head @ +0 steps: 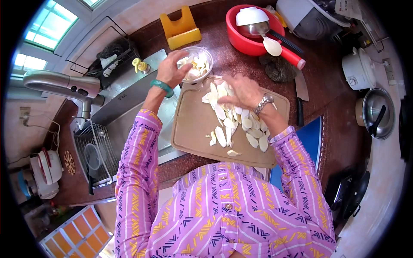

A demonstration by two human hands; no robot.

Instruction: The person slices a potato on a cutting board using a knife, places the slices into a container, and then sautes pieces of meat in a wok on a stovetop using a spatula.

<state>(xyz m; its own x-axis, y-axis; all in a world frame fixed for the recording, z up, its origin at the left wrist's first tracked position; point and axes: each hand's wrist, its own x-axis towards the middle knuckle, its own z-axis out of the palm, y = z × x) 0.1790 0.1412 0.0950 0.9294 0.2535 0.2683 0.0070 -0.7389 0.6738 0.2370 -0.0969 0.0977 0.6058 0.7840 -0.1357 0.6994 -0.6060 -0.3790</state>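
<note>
My left hand (pixel 172 69) is at a clear round bowl (pixel 210 64), thumb and fingers spread apart over its left side. Pale, thin slices (pixel 197 71) lie inside that bowl. On a tan cutting board (pixel 193 119) a heap of similar pale, oval slices (pixel 229 122) is spread out, thickest towards the right. My right hand (pixel 245 92) reaches over the upper part of this heap, thumb apart from the blurred fingers. Its palm side is hidden, so whether slices are in it does not show. The bowl stands at the board's upper left corner.
A steel sink (pixel 129 113) with a faucet (pixel 64 82) lies to the left. Behind the board are a yellow rack (pixel 181 29) and a red basin (pixel 234 35) with a white bowl (pixel 251 16) in it. A cleaver (pixel 301 87) rests right of the board.
</note>
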